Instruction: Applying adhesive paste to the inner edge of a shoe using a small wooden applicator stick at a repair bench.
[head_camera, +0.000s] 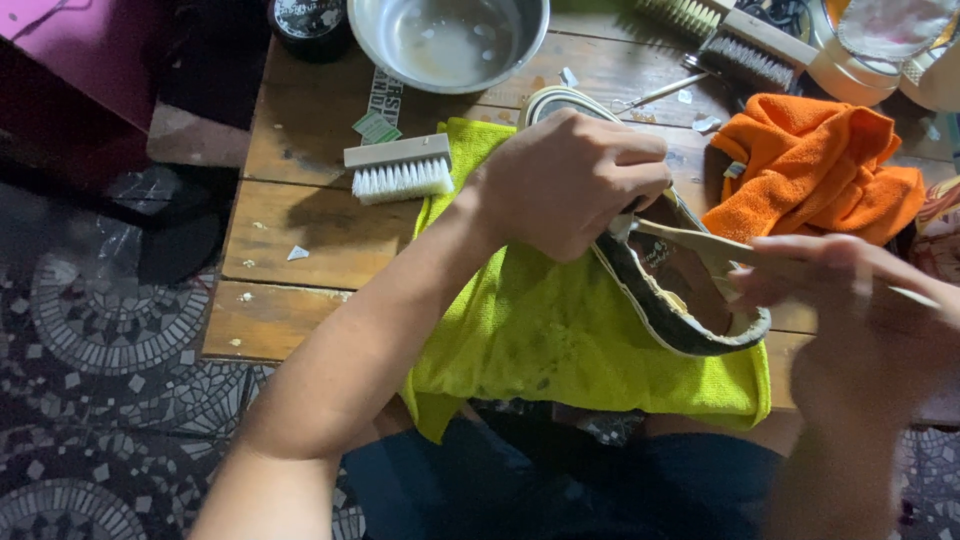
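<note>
The left hand (575, 180) grips a shoe (670, 290) lying on a yellow cloth (540, 340) on the table (290, 240). The right hand (850, 290) — blurred — pinches the shoe's insole (700, 240). A white brush (400, 168) and an orange cloth (810, 170) lie nearby.

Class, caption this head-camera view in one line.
Left hand grips dark shoe over yellow-green cloth; blurred right hand beside it.

shoe, dark-sided with tan lining (680, 300): black wall, brown inside, pale sole edge
microfibre cloth under it (560, 340): lime yellow, smudged grey
towel, upper right (815, 170): orange
wooden-backed brush (400, 168): white bristles
metal bowl (520, 40): silver
desk (300, 230): brown planks
floor, lower left (90, 330): grey mosaic circles
</note>
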